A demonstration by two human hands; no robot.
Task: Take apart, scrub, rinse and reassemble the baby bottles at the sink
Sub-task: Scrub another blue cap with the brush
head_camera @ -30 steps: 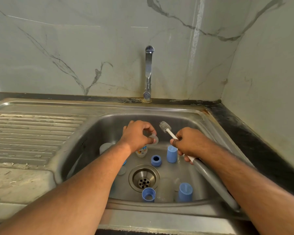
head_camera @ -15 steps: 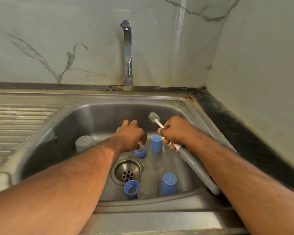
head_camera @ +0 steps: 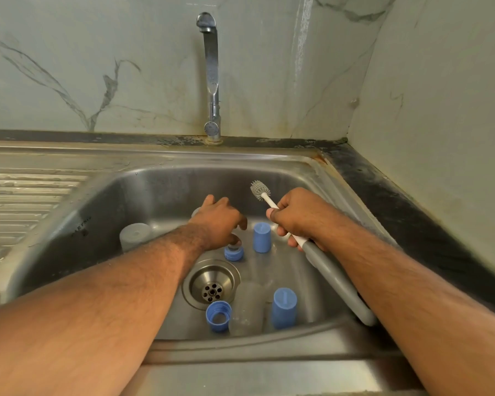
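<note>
Your left hand (head_camera: 218, 221) reaches down into the middle of the sink (head_camera: 160, 178), fingers curled over a small clear piece sitting on a blue screw ring (head_camera: 233, 253) just above the drain (head_camera: 211, 284); whether you actually grip that piece I cannot tell, since the fingers hide it. Your right hand (head_camera: 295, 215) is closed around the bottle brush (head_camera: 269, 200), whose white stem ends in a grey bristle head pointing to the upper left, while the thick grey handle runs toward the lower right of the frame.

The bottle parts lie scattered on the basin floor. One blue cap (head_camera: 261, 237) stands upright between your two hands. A second, larger blue cap (head_camera: 284, 307) stands at lower centre, with a clear bottle body (head_camera: 247, 307) lying just left of it and another blue ring (head_camera: 218, 315) on its side beside that. A pale, cloudy bottle (head_camera: 135, 235) rests against the left wall of the basin. The tap (head_camera: 211, 72) stands at the top centre.
</note>
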